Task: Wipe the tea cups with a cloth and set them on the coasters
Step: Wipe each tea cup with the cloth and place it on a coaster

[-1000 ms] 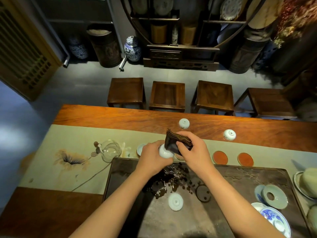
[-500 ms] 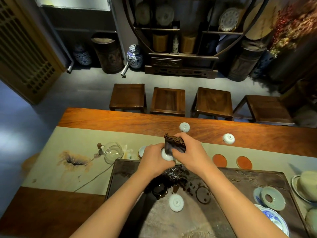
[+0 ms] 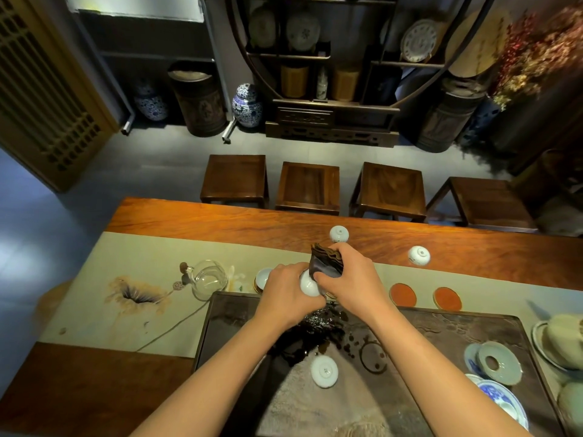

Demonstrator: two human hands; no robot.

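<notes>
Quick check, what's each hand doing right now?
Left hand: grips a white tea cup.
Right hand: grips the folded dark cloth, pressed against that cup.

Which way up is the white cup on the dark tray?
Upside down: the cup rests mouth-down on the tray, its round foot ring facing up.

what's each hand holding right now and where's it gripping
The left hand grips a white tea cup round its side. The right hand holds a folded dark cloth by its lower part, against the cup.
</notes>
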